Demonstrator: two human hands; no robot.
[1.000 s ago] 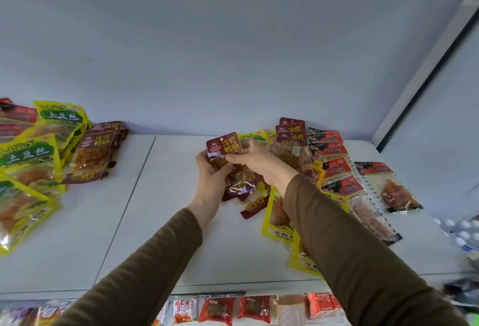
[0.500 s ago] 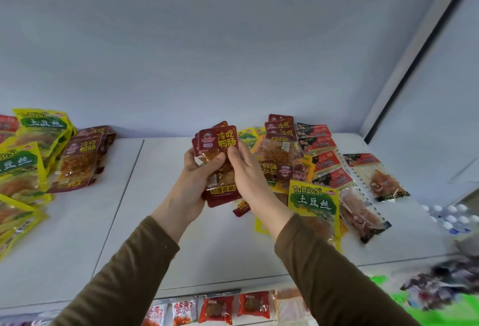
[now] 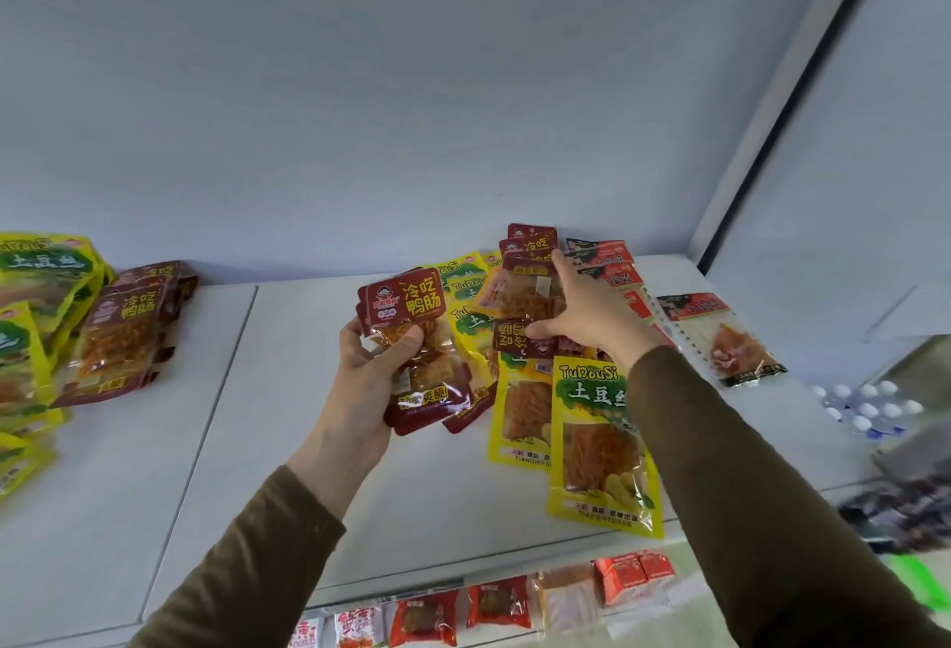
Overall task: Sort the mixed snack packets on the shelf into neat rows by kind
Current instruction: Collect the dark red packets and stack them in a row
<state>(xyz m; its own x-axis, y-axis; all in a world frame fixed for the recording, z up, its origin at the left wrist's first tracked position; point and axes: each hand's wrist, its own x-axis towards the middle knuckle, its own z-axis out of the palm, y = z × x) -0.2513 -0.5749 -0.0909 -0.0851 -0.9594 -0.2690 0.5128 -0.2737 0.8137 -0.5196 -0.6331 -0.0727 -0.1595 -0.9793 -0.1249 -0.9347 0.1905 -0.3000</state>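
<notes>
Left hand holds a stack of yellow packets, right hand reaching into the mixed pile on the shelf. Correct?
Not quite. In the head view the left hand holds dark red packets, not yellow. The right hand is reaching into the mixed pile on the shelf.

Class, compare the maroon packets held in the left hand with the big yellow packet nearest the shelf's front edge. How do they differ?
The maroon packets are lifted and gripped by the left hand; the yellow packet lies flat on the shelf. Maroon is a stack, yellow a larger single. Both show shredded orange food through clear windows.
</notes>
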